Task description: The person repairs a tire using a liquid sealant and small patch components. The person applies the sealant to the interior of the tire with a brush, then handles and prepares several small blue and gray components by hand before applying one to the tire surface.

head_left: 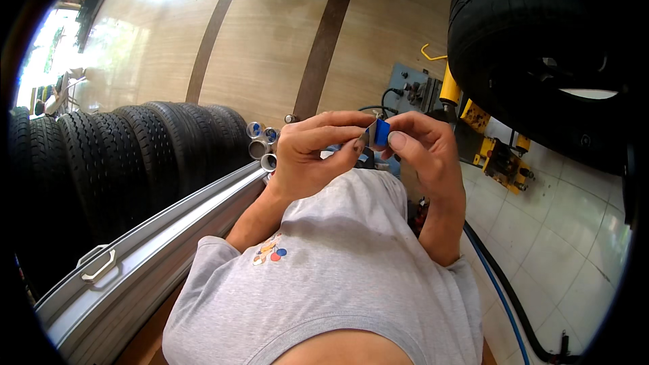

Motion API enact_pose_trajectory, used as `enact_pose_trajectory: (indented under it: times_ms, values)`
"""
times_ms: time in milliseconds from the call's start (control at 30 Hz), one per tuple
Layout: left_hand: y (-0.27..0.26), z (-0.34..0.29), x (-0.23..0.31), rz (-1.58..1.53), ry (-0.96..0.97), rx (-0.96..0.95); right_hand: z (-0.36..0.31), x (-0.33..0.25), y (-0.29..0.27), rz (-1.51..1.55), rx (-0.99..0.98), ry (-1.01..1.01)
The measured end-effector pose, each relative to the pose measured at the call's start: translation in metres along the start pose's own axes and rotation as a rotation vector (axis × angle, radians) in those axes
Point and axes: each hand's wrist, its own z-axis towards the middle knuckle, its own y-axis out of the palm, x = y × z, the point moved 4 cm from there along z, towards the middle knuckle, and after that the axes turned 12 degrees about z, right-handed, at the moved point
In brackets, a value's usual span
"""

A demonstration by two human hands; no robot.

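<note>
Before my chest both hands meet at a small flat piece, blue on one side and silver-grey on the other (382, 133). My left hand (312, 151) is closed, its thumb and fingertips pinching the grey edge. From the other side, my right hand (427, 153) pinches the blue part between thumb and forefinger. The fingers cover part of the piece, so its exact kind is hard to make out.
A large tire (541, 40) looms at the upper right, by yellow machine parts (500, 165). Several tires (142, 138) stand in a row at left behind a metal rail (169, 236). Round cans (258, 149) sit beside my left hand. Hoses (503, 290) run along the tiled floor.
</note>
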Motion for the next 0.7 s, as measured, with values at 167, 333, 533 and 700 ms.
enact_pose_trajectory:
  times_ms: [167, 333, 533, 700]
  values:
    - [0.002, 0.002, 0.006, 0.156, 0.13, 0.066, -0.001, -0.008, 0.008, -0.287, 0.073, -0.133]
    - [-0.001, 0.0, 0.002, 0.062, 0.044, 0.026, 0.0, -0.007, 0.005, -0.17, 0.083, -0.076]
    - [0.001, -0.005, -0.009, -0.278, -0.121, 0.036, -0.001, 0.003, 0.006, 0.033, 0.117, -0.071]
    - [0.003, -0.007, -0.018, -0.528, -0.236, 0.038, -0.004, 0.008, 0.009, 0.229, 0.155, -0.093]
